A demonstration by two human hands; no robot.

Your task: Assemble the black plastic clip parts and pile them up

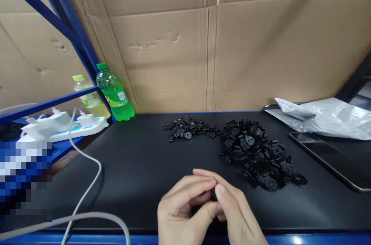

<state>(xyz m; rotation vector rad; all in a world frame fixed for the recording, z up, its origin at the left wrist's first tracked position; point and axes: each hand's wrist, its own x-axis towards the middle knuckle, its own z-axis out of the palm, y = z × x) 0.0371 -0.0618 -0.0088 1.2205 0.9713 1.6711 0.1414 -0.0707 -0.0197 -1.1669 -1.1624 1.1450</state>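
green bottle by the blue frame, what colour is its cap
The cap is green, seen best in the head view.

Brown cardboard [171, 59] stands behind a black tabletop [130, 171].

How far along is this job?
Done: possibly one heap, but I can't tell which; the small heap of black plastic parts and the larger heap of black plastic discs sit apart in purpose or just position, unclear. In hand: one mostly hidden black piece, between left hand and right hand. Left: at least that piece, seemingly.
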